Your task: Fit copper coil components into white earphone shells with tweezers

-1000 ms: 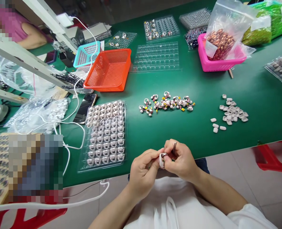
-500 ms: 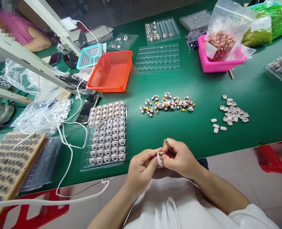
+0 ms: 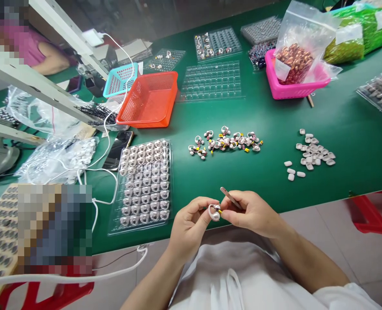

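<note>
A small white looped piece (image 3: pixel 215 216) with a rounded end and a yellow tab (image 3: pixel 220 211) is pinched in the left grip (image 3: pixel 190 221) by the near edge of the desk (image 3: pixel 262 178). The right grip (image 3: pixel 252 214) grasps a slim brownish tool (image 3: pixel 230 197). A clear tray (image 3: pixel 116 220) holds rows of shiny parts (image 3: pixel 145 189); a pink basket (image 3: pixel 291 92) carries a bag (image 3: pixel 302 26) of coppery beads (image 3: pixel 296 62).

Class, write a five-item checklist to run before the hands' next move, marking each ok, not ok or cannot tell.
1. Left hand grips the white looped part: ok.
2. Right hand holds the brown stick: ok.
3. Visible tip stands clear of the white looped part: ok.
4. Yellow tab is free of the right hand: cannot tell, too small.
5. Heap of similar parts is spread out singly: not ok, many crowd together.
</note>
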{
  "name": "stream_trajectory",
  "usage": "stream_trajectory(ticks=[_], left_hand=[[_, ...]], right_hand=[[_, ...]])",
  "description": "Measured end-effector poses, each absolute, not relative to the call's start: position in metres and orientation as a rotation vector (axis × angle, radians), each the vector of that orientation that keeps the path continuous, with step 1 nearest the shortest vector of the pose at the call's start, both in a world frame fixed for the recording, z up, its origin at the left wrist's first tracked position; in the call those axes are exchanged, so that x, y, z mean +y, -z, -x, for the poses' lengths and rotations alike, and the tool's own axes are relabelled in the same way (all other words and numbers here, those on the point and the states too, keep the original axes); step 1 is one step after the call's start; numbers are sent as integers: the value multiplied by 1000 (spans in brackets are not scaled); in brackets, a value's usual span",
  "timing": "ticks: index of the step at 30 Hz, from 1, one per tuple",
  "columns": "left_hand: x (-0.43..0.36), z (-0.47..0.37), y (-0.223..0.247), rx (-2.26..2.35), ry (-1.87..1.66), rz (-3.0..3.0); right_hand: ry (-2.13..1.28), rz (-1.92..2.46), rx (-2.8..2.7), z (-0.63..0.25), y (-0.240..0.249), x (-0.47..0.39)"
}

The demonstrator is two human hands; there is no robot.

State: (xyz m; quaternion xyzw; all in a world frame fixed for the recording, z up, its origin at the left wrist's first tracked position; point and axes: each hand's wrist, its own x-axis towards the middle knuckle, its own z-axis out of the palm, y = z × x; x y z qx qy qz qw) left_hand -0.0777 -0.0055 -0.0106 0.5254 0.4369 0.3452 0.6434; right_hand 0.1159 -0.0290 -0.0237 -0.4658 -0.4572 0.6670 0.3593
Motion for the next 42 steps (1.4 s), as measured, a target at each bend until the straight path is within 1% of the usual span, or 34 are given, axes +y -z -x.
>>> stream_trajectory(ticks=[4,9,15,20,35,39,42], left_hand=[[-6,75,12,1006,-802,-1263],[-7,72,13,1079,-868,-1145],[-8,71,29,1044,-878,-920],[-7,73,36,1045,-896,-866],[-9,67,25,1045,-942,-824],[-10,71,18,1038,-871,-869],[-9,77,13,1025,-783,-958]], right_hand=[[-1723,1213,-1144,-111,30,-28],[-1706,1174,-1002,-108,36,-33],[-1559,1135,-968,-98,37,-39],[-1503,1149,-970,-93,40,-40],[-1457,1022,-841,-82,49,-43],[-1457,1027,-918,-84,50,-46],[-1535,1032,-1037,-93,45,-45]])
